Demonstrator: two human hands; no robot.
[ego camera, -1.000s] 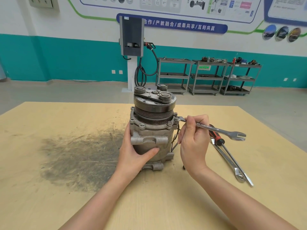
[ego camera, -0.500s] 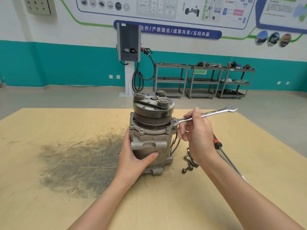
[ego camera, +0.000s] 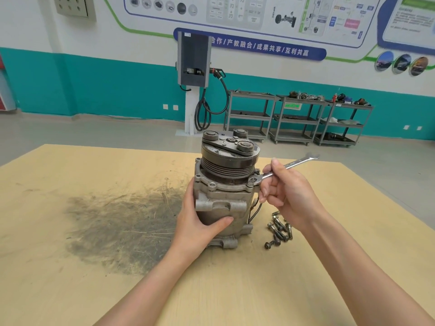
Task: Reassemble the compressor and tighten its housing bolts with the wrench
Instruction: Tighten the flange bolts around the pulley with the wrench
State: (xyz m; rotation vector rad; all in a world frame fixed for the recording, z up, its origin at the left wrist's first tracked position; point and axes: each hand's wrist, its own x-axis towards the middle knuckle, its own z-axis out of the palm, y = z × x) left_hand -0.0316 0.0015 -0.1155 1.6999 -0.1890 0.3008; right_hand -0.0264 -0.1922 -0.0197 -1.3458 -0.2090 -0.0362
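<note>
I see the compressor [ego camera: 226,191] standing upright, pulley end up, on the table [ego camera: 70,267] beside a dark smear [ego camera: 122,229]. My left hand [ego camera: 197,222] grips its body, thumb across the front, fingers behind and hidden. My right hand [ego camera: 287,191] pinches the wrench [ego camera: 282,168], fingers curled round the shaft; its lower end sits on a housing bolt [ego camera: 250,183]. Loose bolts [ego camera: 279,229] lie just right of the base.

automotive training workshop. wall-mounted ev charger [ego camera: 194,60] with coiled cable, grey steel parts trolleys [ego camera: 299,118] loaded with components, vehicle-system diagram posters [ego camera: 247,12] with chinese banner on teal-and-white wall, concrete floor, grease-stained wooden workbench [ego camera: 117,231], loose bolts [ego camera: 279,229].
</note>
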